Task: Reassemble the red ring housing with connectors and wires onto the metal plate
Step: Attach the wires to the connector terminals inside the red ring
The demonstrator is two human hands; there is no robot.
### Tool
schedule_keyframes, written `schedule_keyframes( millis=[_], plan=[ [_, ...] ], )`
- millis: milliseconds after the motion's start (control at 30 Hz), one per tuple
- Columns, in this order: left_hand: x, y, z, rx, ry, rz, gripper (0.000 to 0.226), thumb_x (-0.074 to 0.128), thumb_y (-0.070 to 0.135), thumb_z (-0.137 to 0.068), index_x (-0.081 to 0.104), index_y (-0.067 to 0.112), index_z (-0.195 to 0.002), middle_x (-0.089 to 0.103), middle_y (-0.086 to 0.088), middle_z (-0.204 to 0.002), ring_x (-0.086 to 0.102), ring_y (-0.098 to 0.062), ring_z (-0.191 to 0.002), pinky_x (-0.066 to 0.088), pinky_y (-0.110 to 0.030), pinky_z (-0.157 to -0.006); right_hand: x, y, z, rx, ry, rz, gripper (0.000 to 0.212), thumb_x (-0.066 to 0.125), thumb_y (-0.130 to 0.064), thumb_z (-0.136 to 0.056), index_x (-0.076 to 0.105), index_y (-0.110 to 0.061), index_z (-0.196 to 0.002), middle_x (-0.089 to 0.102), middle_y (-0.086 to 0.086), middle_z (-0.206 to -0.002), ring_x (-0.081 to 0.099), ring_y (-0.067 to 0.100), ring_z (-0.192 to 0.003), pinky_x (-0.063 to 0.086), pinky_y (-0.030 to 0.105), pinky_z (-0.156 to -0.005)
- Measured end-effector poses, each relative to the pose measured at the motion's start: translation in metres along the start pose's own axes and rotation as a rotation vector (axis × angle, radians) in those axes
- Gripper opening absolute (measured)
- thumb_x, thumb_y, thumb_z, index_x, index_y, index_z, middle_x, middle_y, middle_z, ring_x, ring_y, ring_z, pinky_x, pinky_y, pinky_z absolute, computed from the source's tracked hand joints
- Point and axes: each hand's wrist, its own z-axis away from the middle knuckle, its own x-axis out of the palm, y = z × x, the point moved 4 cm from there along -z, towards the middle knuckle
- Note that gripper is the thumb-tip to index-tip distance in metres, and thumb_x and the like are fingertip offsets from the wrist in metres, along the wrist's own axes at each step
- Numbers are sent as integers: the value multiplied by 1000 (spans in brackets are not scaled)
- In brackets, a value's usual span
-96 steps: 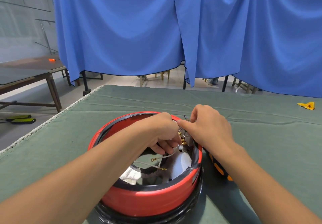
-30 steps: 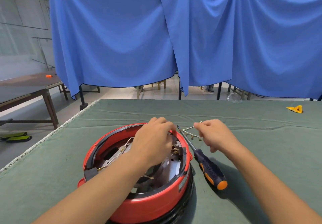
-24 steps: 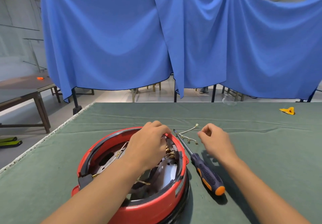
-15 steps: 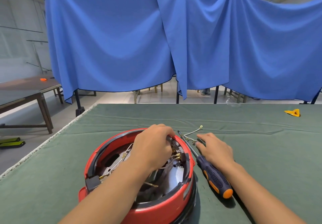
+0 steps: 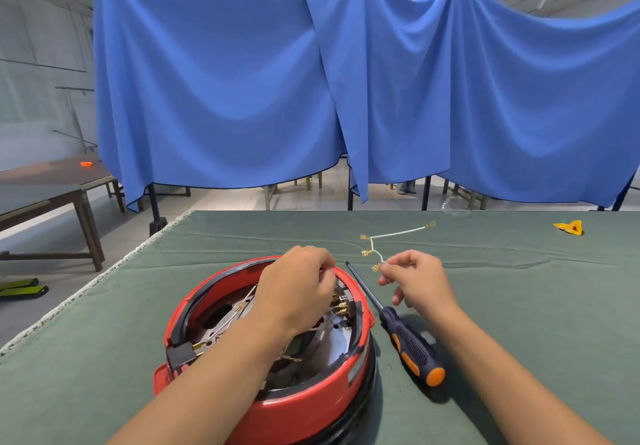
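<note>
The red ring housing [image 5: 311, 410] sits on the green table near me, with the metal plate [image 5: 332, 340] inside it. Brass connectors [image 5: 341, 304] stand at its far inner rim. My left hand [image 5: 298, 292] reaches over that rim with fingers curled at the connectors; what it grips is hidden. My right hand [image 5: 415, 278] is raised to the right of the ring and pinches a white wire harness [image 5: 384, 242] with brass terminals, held in the air above the table.
A blue and orange screwdriver [image 5: 405, 337] lies on the green cloth [image 5: 519, 306] just right of the ring, tip pointing away. A small yellow piece [image 5: 569, 227] lies far right. Blue curtains hang behind the table; a brown table [image 5: 45, 188] stands at the left.
My right hand has lifted the white wire harness off the cloth, where it reached for it half a second ago. My left hand stays at the connectors on the ring's far rim.
</note>
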Motion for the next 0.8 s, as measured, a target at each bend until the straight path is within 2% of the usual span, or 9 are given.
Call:
schedule_keyframes(
  millis=[67, 233, 367, 467, 567, 633, 667, 733, 800],
  plan=[
    [-3, -1, 1, -50, 59, 87, 24, 45, 29, -94, 67, 23, -99, 67, 10, -97, 57, -12, -95, 47, -32, -80, 5, -21, 9, -4, -28, -101, 9, 65, -5, -86, 60, -4, -80, 68, 5, -60, 43, 10, -27, 31, 15, -31],
    [-10, -4, 3, -173, 187, 310, 29, 46, 43, -95, 67, 25, -87, 66, 12, -78, 60, -14, -78, 47, -35, -70, 28, -59, 37, -58, -179, -152, 8, 66, -2, -84, 58, -2, -81, 67, 10, -61, 49, 11, -29, 30, 13, -31],
    [-15, -3, 4, -168, 249, 416, 25, 55, 33, -92, 65, 22, -73, 61, 8, -62, 59, -22, -65, 49, -40, -64, 41, -63, 45, -106, -225, -8, 10, 68, -11, -81, 59, -8, -78, 71, 7, -62, 53, 21, -33, 32, 18, -37],
    [-15, -5, 4, -188, 246, 489, 24, 57, 26, -91, 64, 19, -69, 60, 4, -56, 59, -22, -58, 52, -44, -62, 40, -67, 48, -138, -236, 62, 11, 69, -21, -81, 62, -13, -77, 72, 2, -65, 57, 18, -38, 41, 24, -45],
    [-12, -9, 2, -237, 222, 581, 27, 53, 19, -93, 60, 13, -68, 60, -2, -54, 55, -19, -46, 46, -37, -49, 27, -78, 47, -290, -49, 195, 10, 66, -29, -79, 63, -23, -71, 69, -5, -65, 62, 12, -51, 53, 33, -57],
    [-9, -9, 2, -243, 186, 663, 27, 48, 15, -96, 54, 10, -70, 64, -7, -59, 52, -16, -41, 39, -27, -39, 16, -87, 48, -433, 131, 324, 7, 63, -30, -79, 61, -26, -73, 66, -13, -66, 59, 3, -60, 50, 29, -60],
    [-7, -7, 2, -226, 157, 676, 27, 47, 14, -96, 52, 10, -70, 65, -7, -59, 51, -16, -39, 37, -23, -38, 12, -91, 50, -493, 187, 377, 5, 62, -29, -80, 59, -28, -77, 64, -17, -69, 56, 0, -61, 45, 23, -59],
    [-4, -3, 4, -174, 88, 647, 26, 45, 15, -97, 50, 11, -72, 67, -5, -60, 50, -17, -37, 37, -22, -37, 9, -97, 52, -556, 219, 454, 6, 59, -27, -84, 60, -32, -87, 62, -21, -78, 53, -2, -66, 36, 15, -59],
    [-2, 0, 5, -151, 61, 605, 24, 42, 17, -98, 48, 12, -75, 67, -4, -62, 50, -17, -36, 39, -27, -39, 5, -97, 49, -504, 179, 465, 15, 57, -23, -86, 62, -33, -96, 64, -20, -89, 55, 3, -77, 38, 22, -65]
  ],
)
